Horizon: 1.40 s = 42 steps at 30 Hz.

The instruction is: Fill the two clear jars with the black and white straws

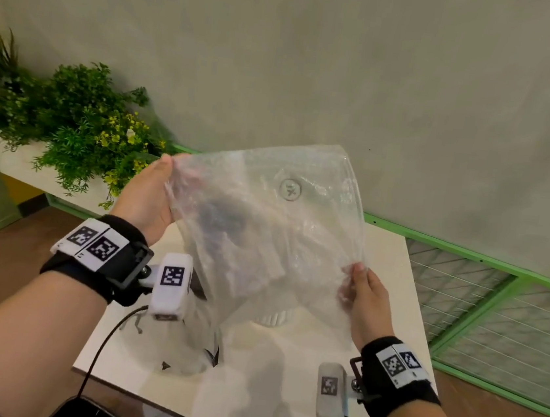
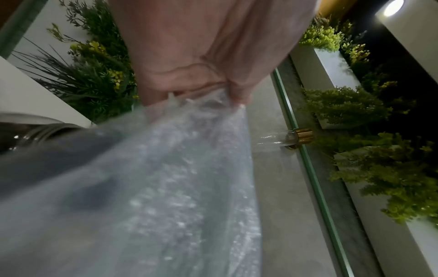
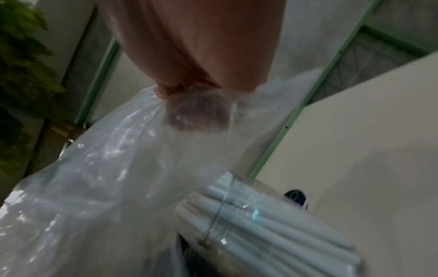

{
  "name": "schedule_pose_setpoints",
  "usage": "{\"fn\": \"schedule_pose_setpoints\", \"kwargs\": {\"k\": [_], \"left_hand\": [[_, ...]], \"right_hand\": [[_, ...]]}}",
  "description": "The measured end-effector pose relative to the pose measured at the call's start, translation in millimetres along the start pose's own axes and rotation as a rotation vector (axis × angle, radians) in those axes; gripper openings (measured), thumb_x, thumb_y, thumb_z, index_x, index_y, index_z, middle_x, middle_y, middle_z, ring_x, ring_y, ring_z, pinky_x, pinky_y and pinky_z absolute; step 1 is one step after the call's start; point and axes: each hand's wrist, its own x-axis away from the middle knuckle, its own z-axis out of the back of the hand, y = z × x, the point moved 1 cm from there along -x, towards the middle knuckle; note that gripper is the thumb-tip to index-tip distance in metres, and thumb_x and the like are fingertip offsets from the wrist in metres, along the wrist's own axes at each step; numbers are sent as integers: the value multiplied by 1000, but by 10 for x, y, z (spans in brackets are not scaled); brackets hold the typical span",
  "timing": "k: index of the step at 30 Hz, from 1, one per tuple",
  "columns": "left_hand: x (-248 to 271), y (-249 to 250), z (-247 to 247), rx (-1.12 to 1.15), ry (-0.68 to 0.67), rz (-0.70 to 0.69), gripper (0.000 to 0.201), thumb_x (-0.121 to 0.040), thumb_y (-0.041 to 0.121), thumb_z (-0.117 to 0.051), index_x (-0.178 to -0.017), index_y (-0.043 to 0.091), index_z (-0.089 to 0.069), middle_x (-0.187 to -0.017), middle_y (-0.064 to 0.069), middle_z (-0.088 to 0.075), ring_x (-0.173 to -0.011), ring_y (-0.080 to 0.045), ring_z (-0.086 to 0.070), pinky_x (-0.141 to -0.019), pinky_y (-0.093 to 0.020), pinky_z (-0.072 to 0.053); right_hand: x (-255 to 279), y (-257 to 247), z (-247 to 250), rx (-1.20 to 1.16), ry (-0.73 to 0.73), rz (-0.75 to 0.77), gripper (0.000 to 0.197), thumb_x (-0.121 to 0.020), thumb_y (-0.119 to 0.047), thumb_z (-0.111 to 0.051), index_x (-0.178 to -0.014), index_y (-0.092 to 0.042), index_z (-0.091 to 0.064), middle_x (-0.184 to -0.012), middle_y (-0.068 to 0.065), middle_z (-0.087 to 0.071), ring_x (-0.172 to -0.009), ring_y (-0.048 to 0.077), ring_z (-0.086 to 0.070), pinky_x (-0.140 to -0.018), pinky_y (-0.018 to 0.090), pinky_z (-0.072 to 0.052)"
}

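Both hands hold a clear plastic bag (image 1: 264,227) above the table (image 1: 279,397) — left hand (image 1: 146,195) and right hand (image 1: 364,295) each pinching an edge. White straws (image 3: 260,221) fill a clear jar (image 3: 237,215) below — best lift the bag well clear

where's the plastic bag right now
In the head view the plastic bag is held up over the white table, left hand and right hand gripping its edges.
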Motion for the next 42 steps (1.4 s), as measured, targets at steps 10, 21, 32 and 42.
{"fn": "schedule_pose_setpoints", "kwargs": {"k": [10,21,32,42], "left_hand": [[406,-1145,-63,-304,-185,367,62,-73,63,-67,-122,25,-57,-123,5,-62,-112,-15,-56,-98,-39,-45],[257,-1348,361,-726,152,-6,46,-96,41,-46,-61,14,-33,-58,-1,-32,-57,-18,-32,-56,-32,-27],[243,-1510,479,-1127,-14,153,36,-101,37,-27,-90,7,-43,-78,-11,-53,-75,-29,-50,-66,-33,-34],[178,-1391,684,-997,-65,259,38,-93,41,-52,-121,18,-43,-94,-8,-65,-80,-26,-62,-75,-42,-53]], "right_hand": [[9,214,-346,-235,80,-164,31,-103,-31,-39,-88,-12,-59,-61,-1,-53,-52,11,-53,-52,23,-50],[33,550,30,298,115,-124,32,-101,-40,-40,-101,-12,-56,-67,2,-52,-58,18,-50,-53,28,-43],[195,824,111,654,-14,-18,40,-98,-35,-49,-68,-15,-33,-62,-1,-33,-57,15,-31,-52,29,-26],[-79,719,209,635,-194,-155,32,-94,-37,-56,-118,-20,-43,-103,12,-65,-80,18,-67,-77,32,-51]]}}
